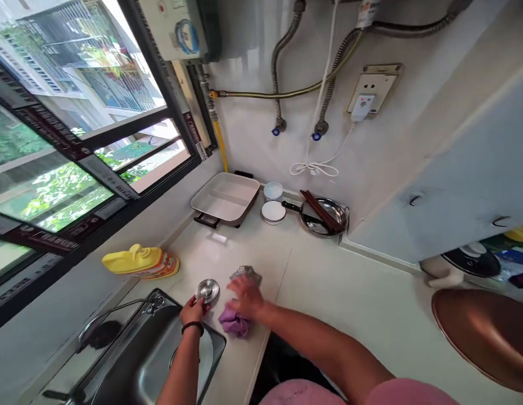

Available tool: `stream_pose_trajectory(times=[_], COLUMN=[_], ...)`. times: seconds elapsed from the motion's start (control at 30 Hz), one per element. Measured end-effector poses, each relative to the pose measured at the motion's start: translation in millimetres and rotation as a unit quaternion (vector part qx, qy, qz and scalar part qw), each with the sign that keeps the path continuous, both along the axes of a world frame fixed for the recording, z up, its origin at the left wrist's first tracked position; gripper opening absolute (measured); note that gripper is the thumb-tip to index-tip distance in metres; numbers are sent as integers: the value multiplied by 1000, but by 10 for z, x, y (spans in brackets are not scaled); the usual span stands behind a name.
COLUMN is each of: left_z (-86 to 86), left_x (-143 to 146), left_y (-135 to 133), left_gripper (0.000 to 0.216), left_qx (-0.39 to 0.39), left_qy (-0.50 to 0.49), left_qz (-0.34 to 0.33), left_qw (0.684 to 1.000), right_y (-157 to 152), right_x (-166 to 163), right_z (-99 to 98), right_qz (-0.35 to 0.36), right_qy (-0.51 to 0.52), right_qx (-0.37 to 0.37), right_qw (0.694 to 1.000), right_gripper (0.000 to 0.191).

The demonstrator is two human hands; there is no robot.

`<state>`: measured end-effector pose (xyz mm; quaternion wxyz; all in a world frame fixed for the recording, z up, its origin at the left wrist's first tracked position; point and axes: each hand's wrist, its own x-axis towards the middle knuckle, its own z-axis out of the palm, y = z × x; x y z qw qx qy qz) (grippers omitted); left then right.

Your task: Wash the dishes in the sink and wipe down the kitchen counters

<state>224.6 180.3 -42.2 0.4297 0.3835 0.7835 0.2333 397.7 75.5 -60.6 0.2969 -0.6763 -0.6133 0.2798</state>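
Observation:
At the sink's edge my left hand (pixel 193 310) grips the near rim of a shiny round sink strainer (pixel 207 290) with a raised centre. My right hand (pixel 245 295), a little blurred, reaches over the counter with fingers apart. Just beyond its fingertips lies a crumpled grey mesh scouring cloth (pixel 249 274); whether they touch it I cannot tell. A bunched purple cloth (pixel 235 324) rests on the counter between my hands, below the right palm. In the steel sink (pixel 147 360) a white plate (pixel 206 354) shows partly behind my left forearm.
A yellow detergent jug (pixel 141 262) stands by the window wall. Farther back are a divided pan (pixel 228 194), stacked bowls (pixel 273 211) and a steel pan (pixel 335 214) with dark chopsticks (pixel 320 211). A faucet (pixel 113 312) borders the sink; a brown wok-like pan (pixel 485 337) is at right.

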Motion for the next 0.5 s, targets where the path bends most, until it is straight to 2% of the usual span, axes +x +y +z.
stream_pose_trajectory(times=[0.07,0.1,0.2,0.23,0.3,0.4,0.43,0.5], left_z=[43,65,93,86,64,74,101,188], left_x=[41,38,17,27,96,259,294,289], left_y=[-10,-37,-228,-322,-523,-740,-770,-779], left_gripper=[53,58,71,74,73,55,50,45], left_qx=[-6,-1,42,45,11,-61,-57,0], left_qy=[48,92,197,176,52,-123,-123,-42], left_qz=[-20,-41,-120,-136,-141,-126,-132,-164], left_qw=[999,995,972,974,989,982,982,986], right_y=[-192,-259,-306,-277,-176,-15,17,20], right_x=[-108,-138,-119,-98,-86,-200,-257,-345], right_z=[-121,-181,-267,-249,-150,47,95,145], right_qz=[83,92,23,-10,-53,-29,-2,37], right_qy=[-9,-8,18,27,38,65,73,85], right_qx=[-23,-50,-123,-133,-132,-125,-124,-118], right_qw=[996,995,992,991,989,990,990,989], right_gripper=[45,39,22,20,18,17,20,26])
